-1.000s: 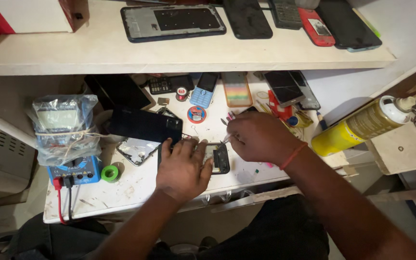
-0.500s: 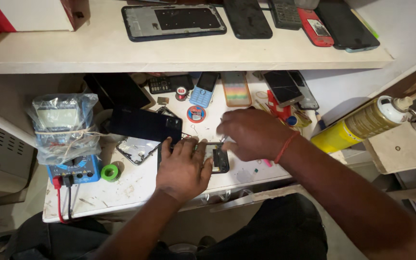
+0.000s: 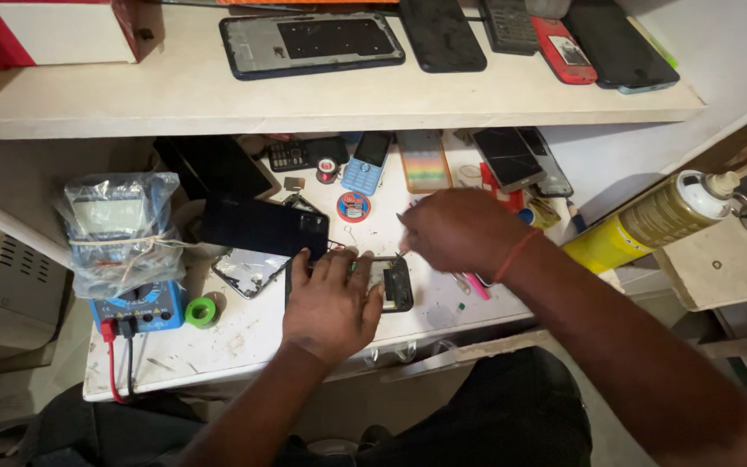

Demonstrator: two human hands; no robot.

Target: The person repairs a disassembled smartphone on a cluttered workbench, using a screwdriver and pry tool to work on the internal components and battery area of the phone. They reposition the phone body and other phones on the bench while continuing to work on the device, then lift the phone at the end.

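Your left hand [image 3: 332, 304] lies spread flat on the opened phone [image 3: 391, 284] near the bench [image 3: 244, 337] edge; right hand [image 3: 460, 232] hovers, pinching something thin. Yellow can [image 3: 650, 223] stands right.

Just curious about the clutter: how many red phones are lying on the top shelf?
1: a small red phone lies near the right end of the pale upper shelf, between dark devices. Others may lie beyond the picture's top edge.

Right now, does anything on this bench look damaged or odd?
Yes. The opened phone under the left hand has its inside showing, and the multimeter at the left edge is wrapped in a plastic bag tied with string.
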